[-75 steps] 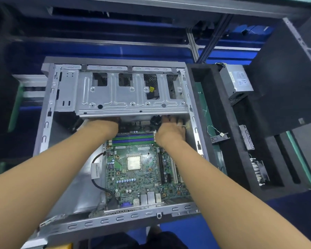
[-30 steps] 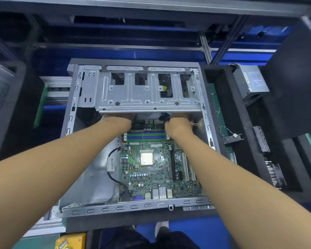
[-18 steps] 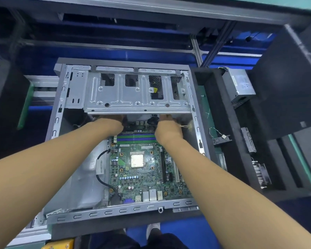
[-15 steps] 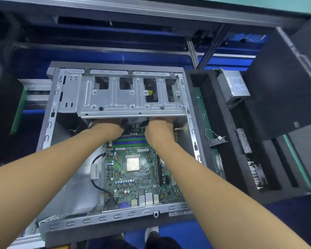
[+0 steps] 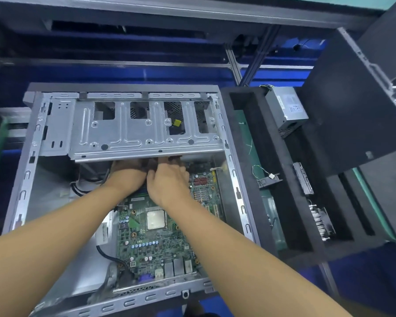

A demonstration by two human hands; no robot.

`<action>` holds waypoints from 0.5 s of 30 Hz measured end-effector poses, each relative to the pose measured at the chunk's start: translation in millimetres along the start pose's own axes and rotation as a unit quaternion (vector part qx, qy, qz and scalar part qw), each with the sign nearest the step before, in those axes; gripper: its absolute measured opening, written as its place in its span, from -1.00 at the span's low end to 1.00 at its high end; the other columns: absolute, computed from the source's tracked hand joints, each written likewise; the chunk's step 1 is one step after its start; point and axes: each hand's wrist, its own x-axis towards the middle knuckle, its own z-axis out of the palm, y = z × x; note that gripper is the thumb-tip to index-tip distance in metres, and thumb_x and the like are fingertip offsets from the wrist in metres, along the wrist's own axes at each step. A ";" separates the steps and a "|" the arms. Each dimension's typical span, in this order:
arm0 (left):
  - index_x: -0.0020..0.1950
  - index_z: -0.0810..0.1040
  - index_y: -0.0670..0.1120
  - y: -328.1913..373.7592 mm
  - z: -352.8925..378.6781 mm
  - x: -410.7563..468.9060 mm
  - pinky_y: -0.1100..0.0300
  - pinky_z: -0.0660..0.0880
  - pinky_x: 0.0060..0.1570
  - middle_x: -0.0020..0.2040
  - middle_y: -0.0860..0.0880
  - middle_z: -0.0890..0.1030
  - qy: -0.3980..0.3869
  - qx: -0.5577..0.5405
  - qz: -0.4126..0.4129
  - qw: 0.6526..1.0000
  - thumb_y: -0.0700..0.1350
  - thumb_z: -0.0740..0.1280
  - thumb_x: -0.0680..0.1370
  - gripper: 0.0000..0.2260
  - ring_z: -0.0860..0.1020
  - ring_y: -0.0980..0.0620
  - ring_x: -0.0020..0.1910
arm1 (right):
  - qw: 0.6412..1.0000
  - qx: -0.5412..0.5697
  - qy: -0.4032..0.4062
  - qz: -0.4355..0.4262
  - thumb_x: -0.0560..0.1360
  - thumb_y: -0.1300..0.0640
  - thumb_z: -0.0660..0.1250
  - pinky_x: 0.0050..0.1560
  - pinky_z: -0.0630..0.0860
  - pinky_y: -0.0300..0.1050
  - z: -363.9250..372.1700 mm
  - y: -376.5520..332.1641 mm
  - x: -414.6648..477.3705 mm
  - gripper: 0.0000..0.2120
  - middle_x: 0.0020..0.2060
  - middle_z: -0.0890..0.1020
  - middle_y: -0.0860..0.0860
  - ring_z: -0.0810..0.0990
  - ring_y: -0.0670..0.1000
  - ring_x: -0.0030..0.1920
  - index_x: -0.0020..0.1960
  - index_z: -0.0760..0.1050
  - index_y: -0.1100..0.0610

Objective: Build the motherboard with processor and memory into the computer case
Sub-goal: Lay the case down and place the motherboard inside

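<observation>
The open grey computer case (image 5: 21,193) lies flat in front of me. The green motherboard (image 5: 156,245) rests inside it, with the silver processor (image 5: 155,220) in its socket. My arms cover the memory slots. My left hand (image 5: 128,177) and my right hand (image 5: 167,184) sit side by side at the board's far edge. Their fingers reach under the metal drive cage (image 5: 124,133) around something dark, and what they hold is hidden.
A black cable (image 5: 108,255) runs along the board's left side. Right of the case stands a black foam tray (image 5: 272,156) with a power supply (image 5: 286,108), a small wired part (image 5: 268,177) and a finned heatsink (image 5: 321,223). A dark panel (image 5: 352,99) leans at far right.
My hands were apart at the board's far corners; now the right hand has moved left until it is next to the left hand, uncovering the board's far right part.
</observation>
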 end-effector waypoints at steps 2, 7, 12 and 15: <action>0.11 0.58 -0.07 -0.8 -2.5 -1.3 0.12 0.43 0.10 0.13 -0.10 0.62 -0.027 -0.034 -0.010 0.999 -0.11 0.28 0.57 -0.84 0.55 -0.11 0.13 | 0.999 -0.035 0.007 -0.026 0.65 0.01 0.14 0.25 0.29 0.10 2.3 -1.5 -7.8 -0.67 0.17 0.52 0.24 0.37 0.24 0.22 0.29 0.41 0.20; 0.15 0.55 -0.16 -1.4 -10.4 11.2 0.01 0.41 0.23 0.16 -0.20 0.59 -0.071 -0.029 0.003 0.997 -0.17 0.24 0.61 -0.83 0.51 -0.12 0.14 | 0.997 -0.059 0.002 -0.049 0.63 0.04 0.16 0.25 0.29 0.10 -1.4 -12.6 -11.7 -0.69 0.16 0.55 0.23 0.41 0.25 0.22 0.25 0.44 0.21; 0.28 0.46 -0.01 0.0 -12.9 15.8 0.00 0.26 0.40 0.36 -0.11 0.48 -0.078 0.012 0.029 0.996 -0.08 0.20 0.65 -0.78 0.40 -0.08 0.34 | 0.997 -0.060 -0.017 -0.052 0.62 0.04 0.18 0.27 0.30 0.10 -2.9 -11.4 -14.9 -0.65 0.19 0.53 0.23 0.39 0.25 0.25 0.34 0.34 0.19; 0.35 0.44 0.00 -0.2 -12.7 14.5 0.00 0.25 0.42 0.39 -0.06 0.46 -0.085 -0.012 0.044 0.995 -0.06 0.20 0.65 -0.73 0.39 -0.05 0.36 | 0.995 -0.075 -0.030 -0.055 0.62 0.03 0.18 0.29 0.28 0.11 0.2 -10.7 -16.5 -0.55 0.22 0.50 0.26 0.36 0.26 0.26 0.43 0.23 0.20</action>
